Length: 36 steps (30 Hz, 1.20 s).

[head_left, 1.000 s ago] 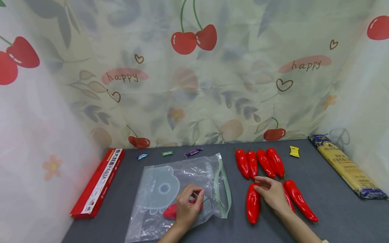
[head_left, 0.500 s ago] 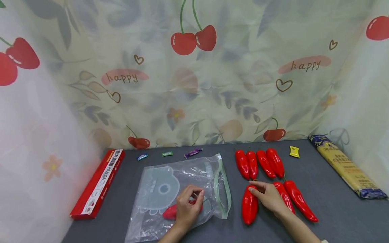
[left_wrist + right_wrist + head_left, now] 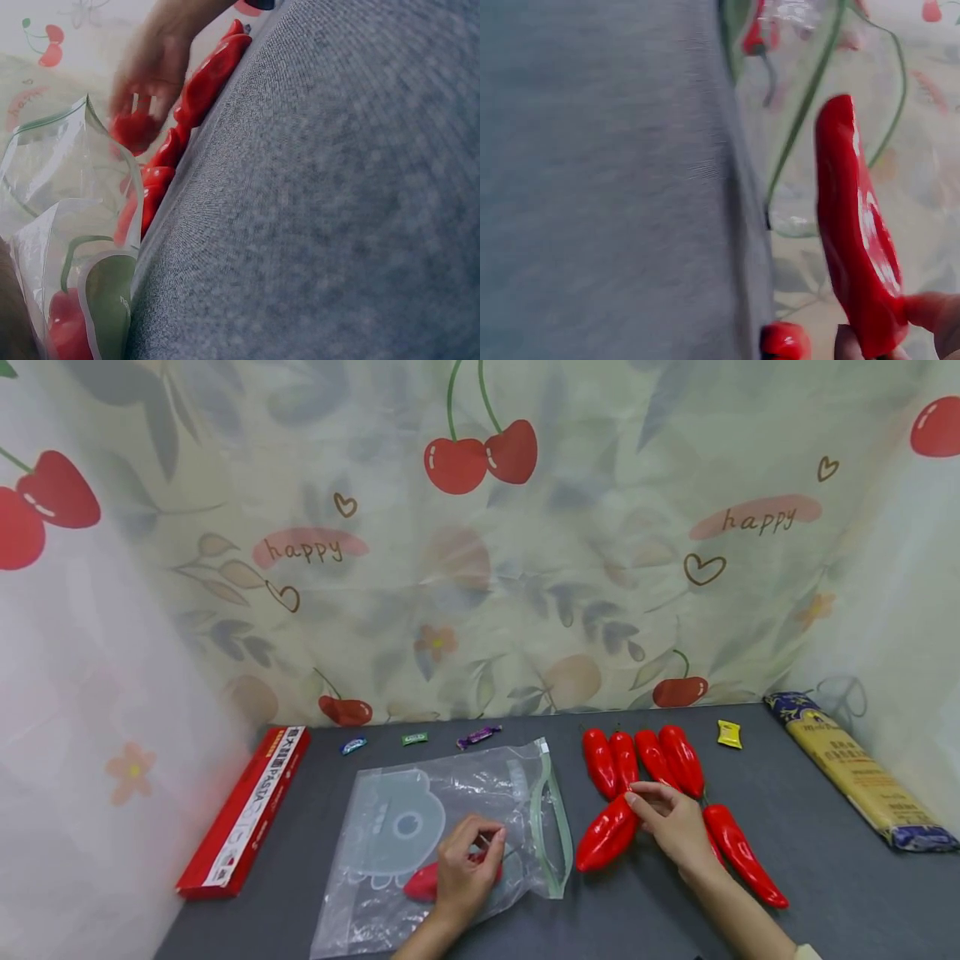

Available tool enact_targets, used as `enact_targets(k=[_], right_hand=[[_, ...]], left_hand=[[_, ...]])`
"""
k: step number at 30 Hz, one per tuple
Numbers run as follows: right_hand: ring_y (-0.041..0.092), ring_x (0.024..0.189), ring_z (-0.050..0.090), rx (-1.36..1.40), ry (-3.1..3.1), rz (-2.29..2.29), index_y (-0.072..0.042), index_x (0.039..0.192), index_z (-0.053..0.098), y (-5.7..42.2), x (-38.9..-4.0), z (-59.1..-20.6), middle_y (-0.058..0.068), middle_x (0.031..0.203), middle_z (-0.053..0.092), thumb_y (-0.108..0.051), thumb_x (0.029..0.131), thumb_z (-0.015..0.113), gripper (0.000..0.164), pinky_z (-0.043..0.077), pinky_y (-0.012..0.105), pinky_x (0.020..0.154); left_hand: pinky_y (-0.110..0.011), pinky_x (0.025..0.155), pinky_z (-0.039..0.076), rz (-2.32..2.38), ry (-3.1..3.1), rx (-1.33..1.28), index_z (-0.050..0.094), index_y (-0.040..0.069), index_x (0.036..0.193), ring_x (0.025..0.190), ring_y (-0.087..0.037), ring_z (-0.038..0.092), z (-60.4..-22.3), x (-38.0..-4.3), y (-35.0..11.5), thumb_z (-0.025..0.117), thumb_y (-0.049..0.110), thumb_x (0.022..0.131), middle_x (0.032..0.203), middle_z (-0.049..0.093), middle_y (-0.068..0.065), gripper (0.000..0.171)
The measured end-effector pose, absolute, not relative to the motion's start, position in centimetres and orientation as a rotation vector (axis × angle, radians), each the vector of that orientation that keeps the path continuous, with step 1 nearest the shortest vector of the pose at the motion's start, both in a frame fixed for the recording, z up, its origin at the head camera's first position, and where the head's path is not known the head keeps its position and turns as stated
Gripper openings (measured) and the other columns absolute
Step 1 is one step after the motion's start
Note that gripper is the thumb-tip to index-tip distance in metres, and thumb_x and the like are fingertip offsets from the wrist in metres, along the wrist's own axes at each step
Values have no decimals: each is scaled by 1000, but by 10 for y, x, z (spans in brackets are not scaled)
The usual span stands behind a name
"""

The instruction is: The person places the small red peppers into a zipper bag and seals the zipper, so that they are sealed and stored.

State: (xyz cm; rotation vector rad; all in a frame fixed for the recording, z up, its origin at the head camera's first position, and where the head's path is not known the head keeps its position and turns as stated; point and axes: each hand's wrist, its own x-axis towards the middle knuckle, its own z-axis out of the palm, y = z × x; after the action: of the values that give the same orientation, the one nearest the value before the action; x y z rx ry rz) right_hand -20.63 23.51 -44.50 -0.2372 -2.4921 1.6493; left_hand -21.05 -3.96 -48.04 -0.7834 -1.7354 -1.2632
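Observation:
My left hand [image 3: 467, 870] is over the clear zip bag [image 3: 480, 793], thumb and fingertips pinching its upper film. Inside the bag, partly hidden by that hand, lies a red chili pepper [image 3: 422, 883]. The bag's green-edged mouth faces right and gapes in the left wrist view. With thumb and fingers, my right hand [image 3: 678, 831] grips another red chili pepper [image 3: 606, 837] at its stem end. This pepper slants, its tip pointing down-left toward the bag mouth; the right wrist view shows the pepper [image 3: 859, 225] lengthwise. Several more red peppers [image 3: 681, 760] lie behind and beside the right hand.
A red pasta box [image 3: 243, 814] lies at the left, a yellow pasta packet [image 3: 855, 768] at the right. Small wrapped candies stand along the back: blue [image 3: 353, 746], green [image 3: 415, 738], purple [image 3: 479, 737] and yellow [image 3: 729, 734]. A patterned curtain [image 3: 585, 568] closes off the back.
The right hand's pepper has swung from nearly straight to slanted, its tip moving left and up toward the bag. The hand itself shifted left, then slightly back. The left hand stays put.

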Motion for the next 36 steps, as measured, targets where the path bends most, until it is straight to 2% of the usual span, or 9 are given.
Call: enact_targets(k=[6,11,15,19,21,24,28,32,36], right_hand=[[-6,75,58,-172,-2394,1663,-3,121,54,220,-214,-443,18,109,62,-31,88,60,43,54,19,70],[-6,73,57,-163,-2373,1669,-4,123,53,210,-218,-451,20,110,62,-24,88,60,40,52,17,66],[-7,78,57,-175,-2353,1741,-4,129,48,206,-219,-455,20,116,57,-20,87,62,47,50,14,66],[7,92,61,-182,-2415,1714,-5,140,31,202,-218,-456,19,120,50,-21,83,67,69,49,12,68],[15,97,61,-169,-2449,1679,-4,140,28,200,-216,-456,17,120,50,-22,81,69,74,48,12,68],[14,94,63,-105,-2413,1733,-1,135,37,195,-214,-457,19,117,55,-19,82,69,65,50,14,70],[2,82,65,31,-2256,1965,8,126,47,192,-212,-461,28,111,60,-8,89,57,42,54,19,75],[3,82,66,67,-2186,2097,12,126,46,191,-212,-464,29,109,60,-6,93,48,37,53,23,78],[6,80,67,-81,-2174,2134,10,124,49,193,-214,-465,22,105,62,-7,93,50,36,54,23,77]], left_hand=[[-13,53,45,-1260,-1730,-789,65,7,83,59,-6,53,-481,-212,-39,67,-3,75,70,60,-1,13],[-13,54,46,-1267,-1720,-797,65,6,83,59,-6,53,-481,-211,-39,67,-4,74,70,60,-2,14],[-13,53,46,-1260,-1713,-800,65,5,83,59,-7,53,-481,-211,-39,67,-4,73,70,61,-2,14],[-13,53,46,-1256,-1708,-808,65,5,83,60,-7,54,-480,-211,-40,67,-5,73,71,61,-2,14],[-13,54,46,-1257,-1705,-813,65,5,83,60,-7,54,-481,-211,-40,67,-5,73,71,61,-2,14],[-13,53,46,-1260,-1701,-816,65,6,83,60,-7,54,-481,-211,-40,67,-5,73,71,61,-2,14],[-13,51,45,-1276,-1708,-810,65,6,83,59,-6,53,-481,-211,-40,67,-5,74,70,60,-2,14],[-13,51,45,-1289,-1714,-807,65,6,83,59,-6,52,-482,-211,-40,66,-5,75,70,60,-2,14],[-13,52,45,-1288,-1711,-809,65,6,83,59,-6,52,-482,-211,-40,67,-5,75,70,60,-2,14]])
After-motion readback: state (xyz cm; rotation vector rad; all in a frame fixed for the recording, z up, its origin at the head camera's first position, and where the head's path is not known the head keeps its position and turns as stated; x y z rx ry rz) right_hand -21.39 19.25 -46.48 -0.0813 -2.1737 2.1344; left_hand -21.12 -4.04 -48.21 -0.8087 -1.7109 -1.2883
